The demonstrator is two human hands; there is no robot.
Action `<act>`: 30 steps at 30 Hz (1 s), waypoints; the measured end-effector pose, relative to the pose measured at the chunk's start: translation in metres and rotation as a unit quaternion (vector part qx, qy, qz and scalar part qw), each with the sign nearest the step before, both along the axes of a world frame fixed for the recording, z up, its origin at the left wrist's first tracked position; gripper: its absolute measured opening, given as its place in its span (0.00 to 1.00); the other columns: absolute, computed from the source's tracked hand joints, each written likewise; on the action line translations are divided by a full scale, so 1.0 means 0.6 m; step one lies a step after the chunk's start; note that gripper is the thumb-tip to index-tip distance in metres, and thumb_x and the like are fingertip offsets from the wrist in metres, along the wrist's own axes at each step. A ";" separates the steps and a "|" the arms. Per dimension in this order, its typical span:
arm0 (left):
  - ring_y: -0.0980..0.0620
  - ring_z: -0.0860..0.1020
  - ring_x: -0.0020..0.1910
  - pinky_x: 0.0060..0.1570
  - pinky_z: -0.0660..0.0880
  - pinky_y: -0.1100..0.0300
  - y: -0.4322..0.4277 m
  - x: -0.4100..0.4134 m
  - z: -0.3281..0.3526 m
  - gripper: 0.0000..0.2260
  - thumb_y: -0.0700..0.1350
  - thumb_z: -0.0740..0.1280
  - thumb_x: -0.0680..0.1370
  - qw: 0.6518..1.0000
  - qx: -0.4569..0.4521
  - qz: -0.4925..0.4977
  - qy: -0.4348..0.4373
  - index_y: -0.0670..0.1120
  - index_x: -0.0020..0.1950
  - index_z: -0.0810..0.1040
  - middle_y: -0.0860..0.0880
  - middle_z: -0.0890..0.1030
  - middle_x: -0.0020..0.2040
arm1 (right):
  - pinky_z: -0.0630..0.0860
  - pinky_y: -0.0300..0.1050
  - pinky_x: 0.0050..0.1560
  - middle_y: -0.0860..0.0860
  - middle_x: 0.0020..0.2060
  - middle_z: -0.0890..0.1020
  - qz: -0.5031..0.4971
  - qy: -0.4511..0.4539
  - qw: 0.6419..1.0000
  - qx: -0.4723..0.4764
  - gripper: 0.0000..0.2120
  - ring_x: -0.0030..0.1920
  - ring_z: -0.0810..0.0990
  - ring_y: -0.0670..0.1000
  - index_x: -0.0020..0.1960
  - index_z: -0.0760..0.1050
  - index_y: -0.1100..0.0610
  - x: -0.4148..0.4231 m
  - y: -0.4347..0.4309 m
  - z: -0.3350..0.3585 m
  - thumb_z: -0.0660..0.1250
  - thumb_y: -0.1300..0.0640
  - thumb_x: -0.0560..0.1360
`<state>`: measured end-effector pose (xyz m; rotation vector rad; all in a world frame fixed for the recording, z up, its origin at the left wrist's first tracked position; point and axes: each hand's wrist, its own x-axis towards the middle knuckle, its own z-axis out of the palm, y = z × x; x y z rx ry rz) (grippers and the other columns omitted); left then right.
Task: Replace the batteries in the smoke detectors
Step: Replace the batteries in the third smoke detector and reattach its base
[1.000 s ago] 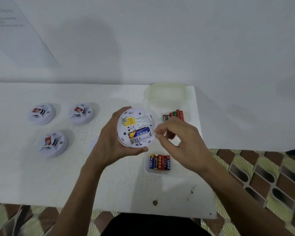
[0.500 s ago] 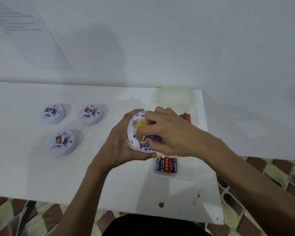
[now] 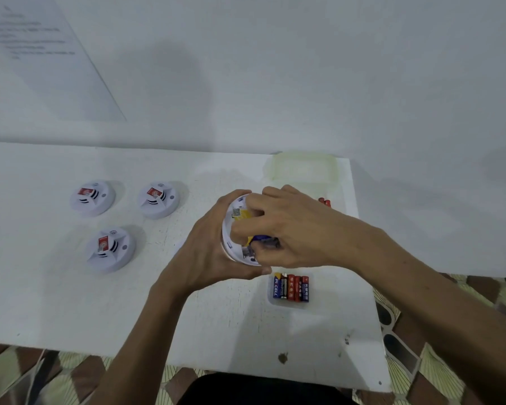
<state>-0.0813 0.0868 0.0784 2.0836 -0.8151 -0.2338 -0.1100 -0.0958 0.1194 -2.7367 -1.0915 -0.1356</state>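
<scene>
The left hand (image 3: 205, 247) grips a round white plastic smoke detector (image 3: 228, 229); the right hand (image 3: 292, 229) pinches its blue cylindrical battery (image 3: 260, 238). Three further detectors (image 3: 158, 200) toward the left edge of the table (image 3: 41, 302) apparently await service.

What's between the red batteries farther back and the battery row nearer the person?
In the head view the right hand crosses that stretch, pinching a blue battery in the smoke detector the left hand holds; the table beneath is hidden.

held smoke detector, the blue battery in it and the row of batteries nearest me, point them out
held smoke detector (image 3: 235, 255), head view, white lower edge
blue battery (image 3: 260, 237), head view, blue wrap
row of batteries (image 3: 290, 287), head view, middle red cell
</scene>
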 end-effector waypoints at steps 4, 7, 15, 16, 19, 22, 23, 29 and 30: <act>0.63 0.73 0.58 0.54 0.69 0.74 -0.002 0.003 -0.007 0.44 0.54 0.81 0.56 0.999 0.007 0.022 0.023 0.70 0.64 0.58 0.63 0.73 0.60 | 0.61 0.43 0.38 0.45 0.40 0.70 -0.001 0.058 0.997 0.050 0.05 0.38 0.67 0.49 0.45 0.68 0.46 0.006 -0.007 -0.001 0.63 0.52 0.73; 0.62 0.74 0.56 0.52 0.69 0.73 0.000 0.003 -0.013 0.44 0.53 0.82 0.57 0.999 0.003 0.024 0.031 0.64 0.67 0.61 0.60 0.74 0.59 | 0.69 0.45 0.39 0.45 0.39 0.73 -0.026 0.100 0.985 0.142 0.07 0.40 0.70 0.50 0.45 0.68 0.50 0.001 -0.014 0.002 0.66 0.57 0.74; 0.70 0.68 0.62 0.58 0.63 0.78 0.008 0.017 -0.029 0.42 0.64 0.75 0.58 0.999 -0.018 0.036 -0.019 0.63 0.67 0.59 0.74 0.66 0.63 | 0.79 0.43 0.44 0.49 0.39 0.80 -0.201 0.201 0.866 0.412 0.06 0.40 0.80 0.52 0.47 0.74 0.57 -0.057 -0.068 -0.028 0.70 0.64 0.74; 0.70 0.68 0.62 0.59 0.63 0.77 0.010 0.019 -0.032 0.41 0.64 0.74 0.58 0.999 -0.023 0.039 -0.020 0.63 0.67 0.59 0.72 0.67 0.63 | 0.79 0.42 0.43 0.49 0.39 0.80 -0.231 0.208 0.855 0.414 0.07 0.40 0.80 0.51 0.48 0.74 0.56 -0.070 -0.077 -0.039 0.71 0.64 0.74; 0.69 0.68 0.63 0.60 0.63 0.76 0.011 0.022 -0.038 0.42 0.69 0.72 0.58 0.998 -0.024 0.051 -0.026 0.63 0.67 0.59 0.68 0.67 0.64 | 0.78 0.36 0.40 0.46 0.39 0.81 -0.326 0.257 0.837 0.357 0.08 0.40 0.82 0.44 0.48 0.75 0.49 -0.104 -0.097 -0.089 0.71 0.59 0.75; 0.70 0.68 0.62 0.60 0.63 0.76 0.006 0.026 -0.044 0.43 0.73 0.70 0.58 0.998 -0.022 0.058 -0.032 0.61 0.68 0.59 0.68 0.67 0.64 | 0.74 0.28 0.38 0.45 0.39 0.82 -0.396 0.302 0.825 0.267 0.06 0.39 0.81 0.40 0.47 0.74 0.47 -0.125 -0.101 -0.149 0.69 0.56 0.76; 0.70 0.68 0.62 0.61 0.63 0.76 0.003 0.026 -0.045 0.43 0.73 0.70 0.58 0.998 -0.024 0.058 -0.031 0.61 0.68 0.59 0.69 0.67 0.64 | 0.73 0.28 0.36 0.46 0.39 0.82 -0.412 0.306 0.820 0.254 0.05 0.38 0.80 0.41 0.47 0.74 0.48 -0.129 -0.099 -0.166 0.69 0.56 0.76; 0.69 0.68 0.64 0.63 0.63 0.74 -0.009 0.024 -0.049 0.48 0.73 0.71 0.56 0.998 -0.029 0.058 -0.025 0.57 0.71 0.59 0.73 0.66 0.64 | 0.81 0.46 0.40 0.53 0.38 0.82 -0.450 0.290 0.822 0.193 0.03 0.36 0.81 0.51 0.51 0.74 0.55 -0.122 -0.079 -0.219 0.66 0.60 0.78; 0.69 0.68 0.63 0.62 0.63 0.75 -0.010 0.023 -0.048 0.47 0.73 0.70 0.56 0.998 -0.028 0.059 -0.028 0.59 0.70 0.59 0.74 0.66 0.64 | 0.81 0.47 0.41 0.54 0.38 0.82 -0.453 0.292 0.822 0.187 0.03 0.36 0.81 0.51 0.52 0.75 0.56 -0.120 -0.078 -0.222 0.65 0.60 0.78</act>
